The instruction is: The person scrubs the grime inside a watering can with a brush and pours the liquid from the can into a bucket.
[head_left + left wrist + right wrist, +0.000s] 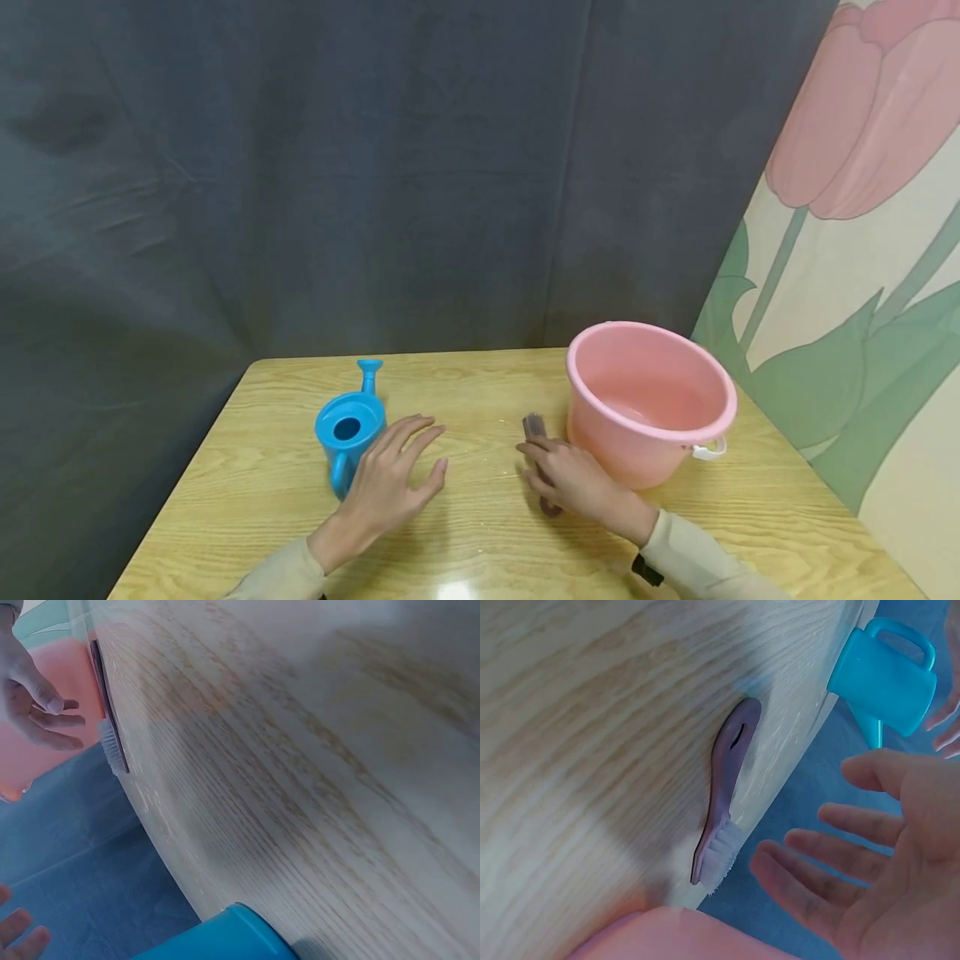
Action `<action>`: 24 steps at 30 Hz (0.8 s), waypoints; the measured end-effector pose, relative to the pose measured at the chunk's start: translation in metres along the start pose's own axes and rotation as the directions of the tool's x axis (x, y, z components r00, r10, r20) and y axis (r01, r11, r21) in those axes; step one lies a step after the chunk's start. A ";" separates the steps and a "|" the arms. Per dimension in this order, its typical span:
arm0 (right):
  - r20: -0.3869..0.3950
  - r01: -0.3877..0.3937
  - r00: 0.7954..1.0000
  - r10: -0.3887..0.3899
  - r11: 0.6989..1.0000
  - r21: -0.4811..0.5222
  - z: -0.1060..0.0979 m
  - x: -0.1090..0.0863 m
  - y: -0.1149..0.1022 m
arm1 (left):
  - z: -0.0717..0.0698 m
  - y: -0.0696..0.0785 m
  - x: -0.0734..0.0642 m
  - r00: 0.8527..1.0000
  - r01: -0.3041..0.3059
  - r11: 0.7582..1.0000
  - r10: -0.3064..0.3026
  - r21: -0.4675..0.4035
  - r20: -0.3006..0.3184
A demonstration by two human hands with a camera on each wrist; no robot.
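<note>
Best pinch mid-length the long purplish, white-bristled brush [726,776], just left of the round pink plastic bucket [618,454], with the right hand [576,479], loose-fingered and empty above; avoid nudging the blue plastic watering can [881,679] with the spread-fingered left hand [386,479].

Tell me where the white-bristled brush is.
In the head view, the brush lies right of centre on the table, under the right hand, left of the pink bucket.

Glare on tbl [480,500], wrist pics dimmer.
</note>
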State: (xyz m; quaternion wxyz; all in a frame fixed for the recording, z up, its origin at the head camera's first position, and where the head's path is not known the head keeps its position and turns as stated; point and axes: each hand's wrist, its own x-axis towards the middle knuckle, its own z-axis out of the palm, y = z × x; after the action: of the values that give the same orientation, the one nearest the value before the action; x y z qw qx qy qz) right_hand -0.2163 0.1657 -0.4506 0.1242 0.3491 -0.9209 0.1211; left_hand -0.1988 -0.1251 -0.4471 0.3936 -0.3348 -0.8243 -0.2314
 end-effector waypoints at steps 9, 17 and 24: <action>0.015 -0.069 0.997 0.070 0.996 -0.057 -0.001 -0.003 -0.001 | -0.007 -0.002 0.000 0.999 0.010 1.000 -0.010 0.004 -0.037; 0.029 -0.127 0.991 0.130 0.988 -0.087 0.001 -0.010 0.002 | -0.012 -0.003 -0.001 0.997 0.009 1.000 -0.007 0.015 -0.072; 0.048 -0.154 0.986 0.161 0.980 -0.124 0.003 -0.012 0.005 | -0.016 -0.006 -0.002 0.996 0.019 0.999 -0.016 0.030 -0.092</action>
State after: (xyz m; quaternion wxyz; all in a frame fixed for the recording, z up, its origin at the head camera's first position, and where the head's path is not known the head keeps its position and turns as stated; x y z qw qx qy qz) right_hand -0.2119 0.1759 -0.4574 0.1085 0.2702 -0.9545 0.0649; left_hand -0.1945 -0.1402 -0.4398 0.4342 -0.3104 -0.8117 -0.2371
